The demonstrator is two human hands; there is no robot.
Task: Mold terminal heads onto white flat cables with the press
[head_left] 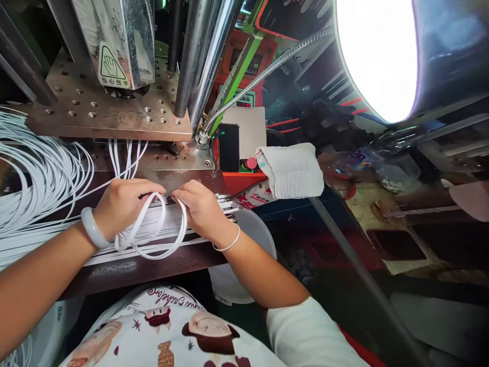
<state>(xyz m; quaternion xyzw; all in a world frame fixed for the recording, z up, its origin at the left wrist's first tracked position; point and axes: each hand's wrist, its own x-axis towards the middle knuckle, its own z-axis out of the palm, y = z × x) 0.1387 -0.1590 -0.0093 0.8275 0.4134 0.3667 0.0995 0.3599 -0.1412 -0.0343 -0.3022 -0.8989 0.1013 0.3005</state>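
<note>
Both left hand (pixel 121 205) and right hand (pixel 202 208) pinch looped white cable (pixel 184 221) before the press (pixel 118 121). Exact finger contact is unclear.

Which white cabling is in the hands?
The looped white cabling between the left hand and right hand; the coiled bundle lies farther left, outside both grips.

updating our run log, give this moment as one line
left hand: holds white cable; right hand: holds white cable; ahead: drilled metal plate
</note>
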